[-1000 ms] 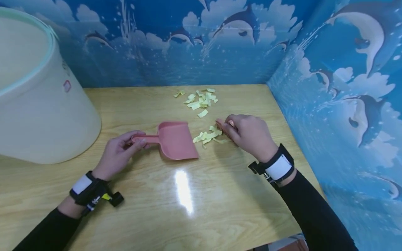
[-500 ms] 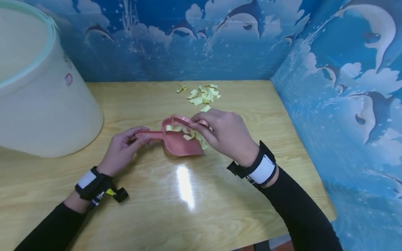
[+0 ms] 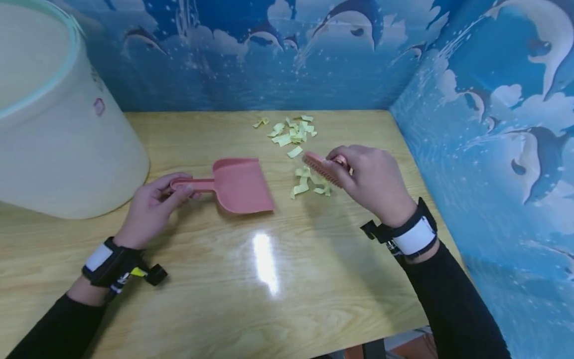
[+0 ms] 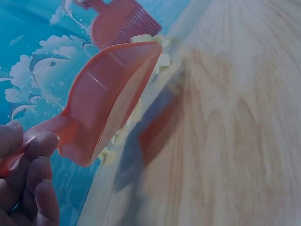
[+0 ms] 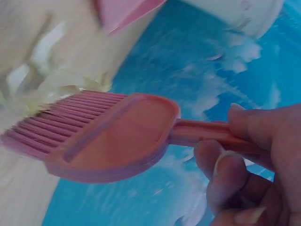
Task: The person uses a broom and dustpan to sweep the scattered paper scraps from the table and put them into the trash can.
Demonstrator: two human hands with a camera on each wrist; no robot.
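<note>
Both hands are busy on the light wooden table (image 3: 233,299). His or her left hand (image 3: 150,207) has the fingers curled around the thin handle of a small pink plastic dustpan (image 3: 237,185), which lies flat on the table with its wide mouth turned to the right; in the left wrist view the thumb and fingers (image 4: 35,176) pinch this handle and the pan (image 4: 110,101) looks tilted with its front edge near the wood. The right hand (image 3: 374,182) grips the handle of a small pink plastic brush (image 3: 319,168), and the right wrist view shows the fingers (image 5: 235,174) wrapped round the narrow handle while the flat brush head (image 5: 99,136) with its row of bristles points to the left. The brush bristles are just over a little group of pale yellow paper scraps (image 3: 307,183), which lies on the table between the brush and the mouth of the dustpan, a little apart from the pan. A bigger heap of the same yellow scraps (image 3: 291,132) lies farther back, near the rear edge of the table. At the far left stands a large cream-coloured plastic bucket (image 3: 63,139), well apart from the dustpan. Blue wall panels printed with dolphins and clouds (image 3: 484,99) close the table at the back and on the right side. Each wrist carries a black band with a white patch.
</note>
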